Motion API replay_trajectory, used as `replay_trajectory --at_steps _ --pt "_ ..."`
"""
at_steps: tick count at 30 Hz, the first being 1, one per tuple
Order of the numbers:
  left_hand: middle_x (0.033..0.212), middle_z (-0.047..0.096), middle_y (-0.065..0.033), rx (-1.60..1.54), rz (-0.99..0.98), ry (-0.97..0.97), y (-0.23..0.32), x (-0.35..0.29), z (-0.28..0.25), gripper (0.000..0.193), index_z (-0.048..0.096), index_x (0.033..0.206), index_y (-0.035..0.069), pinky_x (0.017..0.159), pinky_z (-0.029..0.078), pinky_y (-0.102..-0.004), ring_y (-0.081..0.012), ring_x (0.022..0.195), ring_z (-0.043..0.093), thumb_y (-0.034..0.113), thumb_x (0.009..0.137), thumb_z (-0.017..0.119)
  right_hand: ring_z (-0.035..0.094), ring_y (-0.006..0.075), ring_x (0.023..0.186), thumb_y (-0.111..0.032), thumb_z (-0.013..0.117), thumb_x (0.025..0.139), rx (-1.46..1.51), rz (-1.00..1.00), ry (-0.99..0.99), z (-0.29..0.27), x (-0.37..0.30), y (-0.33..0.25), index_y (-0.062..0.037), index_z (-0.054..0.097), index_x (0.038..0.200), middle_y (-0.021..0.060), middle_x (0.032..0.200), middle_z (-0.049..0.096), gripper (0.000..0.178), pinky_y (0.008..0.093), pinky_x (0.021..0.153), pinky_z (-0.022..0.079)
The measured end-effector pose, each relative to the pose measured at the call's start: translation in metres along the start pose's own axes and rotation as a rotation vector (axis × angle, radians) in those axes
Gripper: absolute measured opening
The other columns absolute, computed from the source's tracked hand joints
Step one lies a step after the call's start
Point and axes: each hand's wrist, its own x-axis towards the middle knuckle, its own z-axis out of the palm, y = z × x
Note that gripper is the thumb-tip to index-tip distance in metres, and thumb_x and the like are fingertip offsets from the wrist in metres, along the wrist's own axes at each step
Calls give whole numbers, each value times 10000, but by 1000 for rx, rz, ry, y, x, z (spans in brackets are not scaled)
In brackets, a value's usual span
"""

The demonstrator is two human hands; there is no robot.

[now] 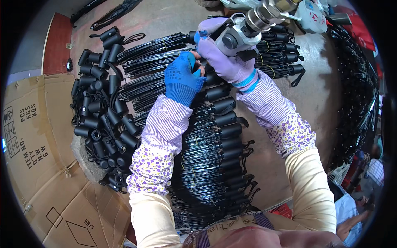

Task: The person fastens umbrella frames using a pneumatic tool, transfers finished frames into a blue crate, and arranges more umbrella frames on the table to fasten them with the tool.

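Observation:
My left hand [182, 78], in a blue glove with bare fingertips, is closed over the folded black umbrella frames. Its thumb and fingers meet beside my right hand, and what they pinch is hidden. My right hand [231, 64], in a lavender glove with blue fingertips, grips a grey-and-white air tool [238, 40] with a metal coupling [264, 17] at its upper end. Below both hands lies a long row of umbrella frames [198, 153], their black handles [229, 131] pointing right. More frames [149, 62] lie to the left of my left hand, ribs pointing left.
A pile of loose black handles [97, 107] with straps covers the table's left side. Flattened cardboard [45, 165] lies at the left. Beyond my right hand are more umbrella frames [281, 58], and a white plastic bottle [311, 17] stands behind. Shiny black frames [355, 95] are heaped along the right edge.

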Motion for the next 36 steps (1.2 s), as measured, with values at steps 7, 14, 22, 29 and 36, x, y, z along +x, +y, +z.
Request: replay_trajectory --at_steps 7,14,22,29,36 --pt "830 648 -49 28 9 -15 2 2 3 156 660 889 79 674 510 -310 -202 693 618 66 742 708 663 151 732 -39 719 792 239 364 69 -5 0 -2 -29 661 1014 66 892 692 230 256 649 556" --pt "820 641 -55 16 14 3 6 1 7 121 664 857 73 656 507 -305 -202 680 614 72 743 705 558 54 710 -128 545 912 -37 209 -155 -15 1 11 -81 640 852 -57 748 582 122 197 728 466" --pt "827 640 -53 11 64 11 7 3 7 129 665 869 70 626 503 -298 -199 647 600 63 742 686 658 146 693 -60 721 808 -12 218 -17 -15 -2 0 -32 679 936 64 840 694 137 251 620 549" --pt "829 636 -50 -37 36 35 13 4 7 144 667 875 72 628 501 -300 -199 647 595 54 732 682 657 148 689 -52 710 810 48 345 -69 -20 -4 2 -41 686 900 55 824 694 94 250 618 544" --pt "824 631 -46 -35 78 59 6 2 7 143 672 874 73 639 498 -296 -198 664 597 57 732 684 606 104 712 -83 635 869 -15 245 -39 -11 -2 -8 -59 656 899 9 815 633 44 232 647 508"
